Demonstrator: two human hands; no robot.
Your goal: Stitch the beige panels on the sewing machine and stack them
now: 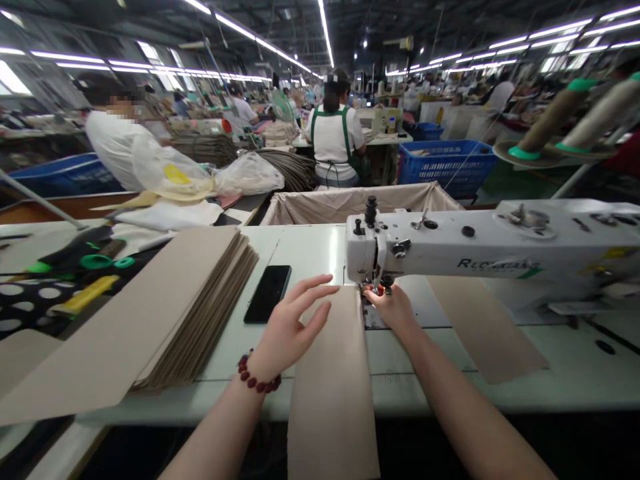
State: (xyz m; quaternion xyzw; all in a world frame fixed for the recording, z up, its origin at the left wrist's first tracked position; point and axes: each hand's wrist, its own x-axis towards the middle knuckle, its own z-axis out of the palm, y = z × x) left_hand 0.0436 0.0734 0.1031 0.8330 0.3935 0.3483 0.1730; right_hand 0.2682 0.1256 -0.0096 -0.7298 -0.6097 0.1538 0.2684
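Note:
My left hand (pixel 300 323), with a dark red bead bracelet at the wrist, is over a long beige panel (pixel 333 400). Its fingers are stretched out and apart, holding nothing. The panel lies under the left side of the white sewing machine (pixel 425 243) and hangs over the table's front edge. Close to the needle, my right hand (pixel 395 310) has its fingers drawn together by the panel's far right corner. The machine head partly hides those fingertips, and a small red part shows there. Whatever they pinch, if anything, I cannot make out.
A thick stack of beige panels (pixel 200 293) lies left, near a black phone (pixel 269 293). Another beige piece (pixel 485 333) lies under the machine arm. Behind the table are a cloth-lined bin (pixel 310 207) and a blue crate (pixel 445 163). Thread cones (pixel 550 123) stand right; co-workers sit beyond.

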